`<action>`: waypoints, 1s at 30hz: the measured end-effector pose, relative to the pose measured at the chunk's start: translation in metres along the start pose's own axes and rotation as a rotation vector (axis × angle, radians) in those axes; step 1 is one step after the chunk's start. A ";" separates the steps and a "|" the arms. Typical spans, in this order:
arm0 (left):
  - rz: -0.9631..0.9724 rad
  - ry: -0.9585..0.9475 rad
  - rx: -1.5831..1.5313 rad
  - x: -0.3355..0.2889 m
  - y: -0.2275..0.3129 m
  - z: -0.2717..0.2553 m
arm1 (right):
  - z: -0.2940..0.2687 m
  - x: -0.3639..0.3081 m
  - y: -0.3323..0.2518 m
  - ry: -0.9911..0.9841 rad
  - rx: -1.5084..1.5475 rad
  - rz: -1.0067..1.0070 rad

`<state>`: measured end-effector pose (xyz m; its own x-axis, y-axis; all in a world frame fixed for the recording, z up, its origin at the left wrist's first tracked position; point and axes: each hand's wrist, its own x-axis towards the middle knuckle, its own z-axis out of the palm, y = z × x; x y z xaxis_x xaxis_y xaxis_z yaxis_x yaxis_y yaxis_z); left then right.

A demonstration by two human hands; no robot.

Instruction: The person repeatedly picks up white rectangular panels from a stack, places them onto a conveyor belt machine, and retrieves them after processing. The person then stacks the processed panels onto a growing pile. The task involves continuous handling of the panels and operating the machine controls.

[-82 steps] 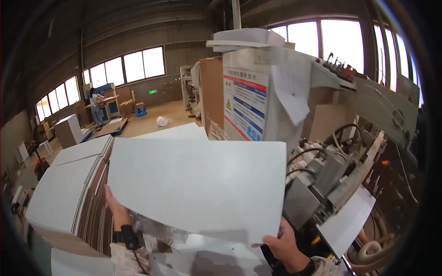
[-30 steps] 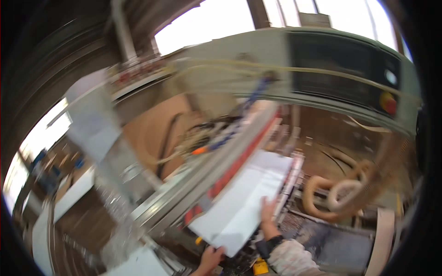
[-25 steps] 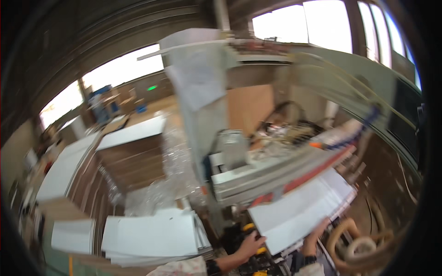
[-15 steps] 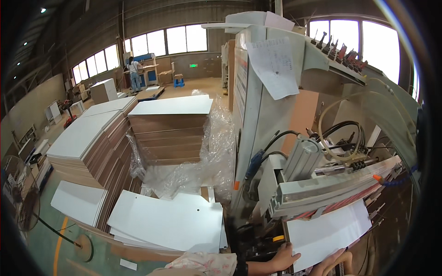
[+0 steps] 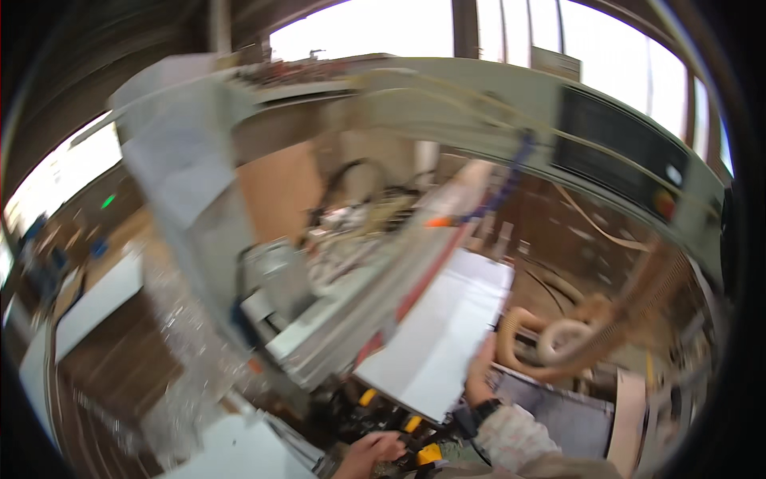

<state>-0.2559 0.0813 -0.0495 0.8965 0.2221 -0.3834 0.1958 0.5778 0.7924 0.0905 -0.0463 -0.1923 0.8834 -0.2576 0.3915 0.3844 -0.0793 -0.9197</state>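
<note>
A white panel (image 5: 439,335) lies tilted across the picture in the machine, partly under its long clamping beam (image 5: 375,295). My right hand (image 5: 480,371), with a dark band at the wrist, is closed on the panel's right edge; its fingers are partly hidden there. Near the lower edge of the view, my left hand (image 5: 375,451) is off the panel, beside the black and yellow parts (image 5: 412,423) at the machine's front. Motion smears its fingers, so I cannot tell whether they are closed.
More white panels (image 5: 231,451) lie at the lower left, beside crumpled clear plastic film (image 5: 183,335). A ribbed hose (image 5: 558,343) coils right of the machine. Overhead runs the machine's grey arm (image 5: 463,112) with a dark screen (image 5: 614,152). Papers (image 5: 179,172) hang on its column.
My view has swung right, bringing the screen and hose fully into sight. My left hand has come away from the panel's near left corner. My right hand is still at the panel's edge.
</note>
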 end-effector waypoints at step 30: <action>0.453 -0.035 1.410 0.118 0.054 0.174 | -0.337 0.028 0.023 -0.180 0.243 0.939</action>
<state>-0.0702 0.0022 0.0299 0.9900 0.1406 0.0113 0.1005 -0.7595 0.6427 0.0338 -0.3797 -0.2121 0.8777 0.0375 -0.4778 -0.4674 0.2871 -0.8361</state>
